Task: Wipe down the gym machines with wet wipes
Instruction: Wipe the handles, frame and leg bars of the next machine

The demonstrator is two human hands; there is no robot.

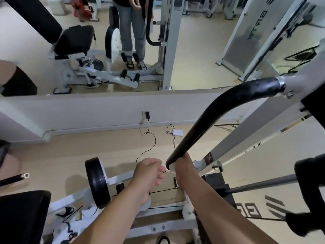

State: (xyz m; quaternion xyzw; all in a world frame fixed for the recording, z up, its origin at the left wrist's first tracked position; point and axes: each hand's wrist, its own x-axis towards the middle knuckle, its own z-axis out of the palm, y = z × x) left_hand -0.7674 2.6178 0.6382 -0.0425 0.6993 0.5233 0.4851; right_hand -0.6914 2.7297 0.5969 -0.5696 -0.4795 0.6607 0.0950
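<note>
A black curved handle bar (219, 110) of a white gym machine (246, 138) arcs from upper right down to the middle. My right hand (183, 171) is wrapped around the bar's lower end, pressing a white wet wipe (172, 169) against it; only a small edge of the wipe shows. My left hand (149, 175) hovers just left of that end with fingers loosely curled and apart, and nothing shows in it.
A black roller pad (96, 182) and a black seat (22, 217) lie lower left. On the floor ahead, a cable runs from a wall socket (146, 114) beside a white adapter (178, 132). A mirror (193, 50) above reflects a standing person (133, 32). Black padded arm (307, 182) at right.
</note>
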